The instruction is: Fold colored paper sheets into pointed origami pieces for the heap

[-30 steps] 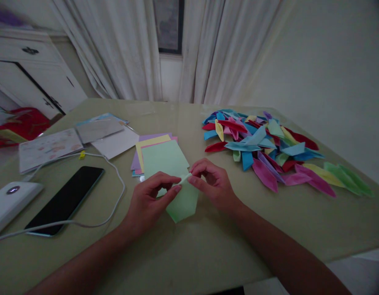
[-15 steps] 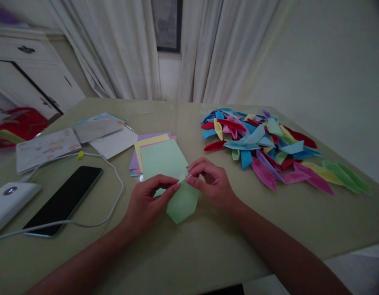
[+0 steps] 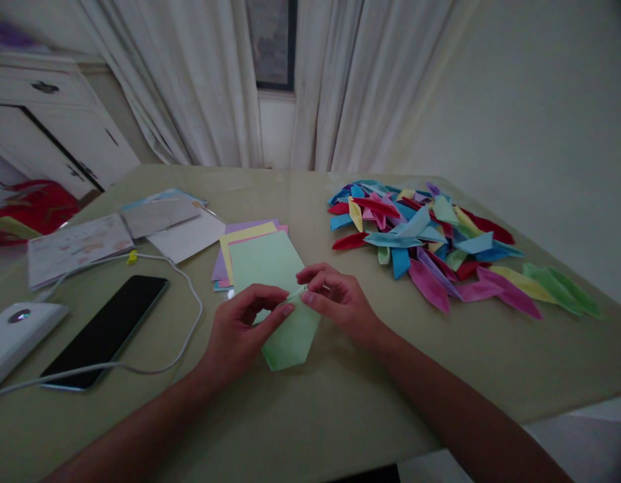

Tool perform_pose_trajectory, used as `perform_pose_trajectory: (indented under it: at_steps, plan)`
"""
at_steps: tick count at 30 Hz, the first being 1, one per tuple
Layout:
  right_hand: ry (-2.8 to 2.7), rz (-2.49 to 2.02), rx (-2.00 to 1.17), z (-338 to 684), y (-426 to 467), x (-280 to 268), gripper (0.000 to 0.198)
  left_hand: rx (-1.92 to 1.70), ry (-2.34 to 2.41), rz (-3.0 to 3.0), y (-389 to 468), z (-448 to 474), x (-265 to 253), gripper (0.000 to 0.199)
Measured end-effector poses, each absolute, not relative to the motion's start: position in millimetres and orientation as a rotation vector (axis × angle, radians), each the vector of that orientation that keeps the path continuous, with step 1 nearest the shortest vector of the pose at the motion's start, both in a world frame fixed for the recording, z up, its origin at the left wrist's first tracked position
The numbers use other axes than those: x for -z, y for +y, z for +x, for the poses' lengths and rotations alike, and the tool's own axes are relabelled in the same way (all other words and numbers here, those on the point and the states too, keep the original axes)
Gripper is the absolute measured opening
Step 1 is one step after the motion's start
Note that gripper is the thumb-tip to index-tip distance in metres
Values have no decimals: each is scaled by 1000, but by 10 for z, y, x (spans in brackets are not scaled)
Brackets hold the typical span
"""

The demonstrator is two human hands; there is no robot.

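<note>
A partly folded sheet of light green paper (image 3: 291, 337) is held between my two hands, its lower end tapering toward me. My left hand (image 3: 244, 323) pinches its upper edge from the left, thumb against fingertips. From the right, my right hand (image 3: 339, 295) pinches the same edge close by, thumb under curled fingers. The exact fold between the fingertips is too small to make out. Just behind the hands lies a stack of coloured paper sheets (image 3: 260, 258), with pale green on top and yellow, pink and purple showing at its edges.
Many folded paper pieces (image 3: 405, 228) in several colours are heaped at the right. On the left lie a black phone (image 3: 106, 329), a white power bank (image 3: 23, 339), a white cable (image 3: 197, 288) and printed cards (image 3: 78, 248). Curtains (image 3: 189, 80) hang behind the table (image 3: 370, 402).
The green paper's lower end has swung slightly left and shows more of its face. My right hand has shifted a little left and down. Both hands keep their pinch.
</note>
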State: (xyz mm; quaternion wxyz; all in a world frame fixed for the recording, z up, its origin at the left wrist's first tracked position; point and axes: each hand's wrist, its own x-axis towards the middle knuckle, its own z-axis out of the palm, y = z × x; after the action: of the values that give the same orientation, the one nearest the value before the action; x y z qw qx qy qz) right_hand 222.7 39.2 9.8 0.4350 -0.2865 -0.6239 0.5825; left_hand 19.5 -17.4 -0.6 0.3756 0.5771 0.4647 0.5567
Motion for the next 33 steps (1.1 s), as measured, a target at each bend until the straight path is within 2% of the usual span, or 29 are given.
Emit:
perform_pose_trajectory:
  at_steps: [3,12,17,26,29,33]
  plan:
    - [-1526,-702,-1461,2212,392,-69,16,-1377,1210,1397,-153,184,11,25]
    - [-1478,-803,-1390,2182,386,-83,28,-1263,1246,1430,-137,164,7,13]
    - [-1602,-824,-1314,2198,382,-85,16,-1223,1234,1451,-145,175,6,16]
    - [-1556,-889,-1379,2185,368,-98,11,-1161,1285,1476,-155,159,4,18]
    - [-1604,-926,-1357,2194,373,-115,13,-1100,1242,1442,-166,172,0,21]
    - [-1563,-903,-1487,2186,372,-91,20,-1157,1278,1416,-168,178,6,21]
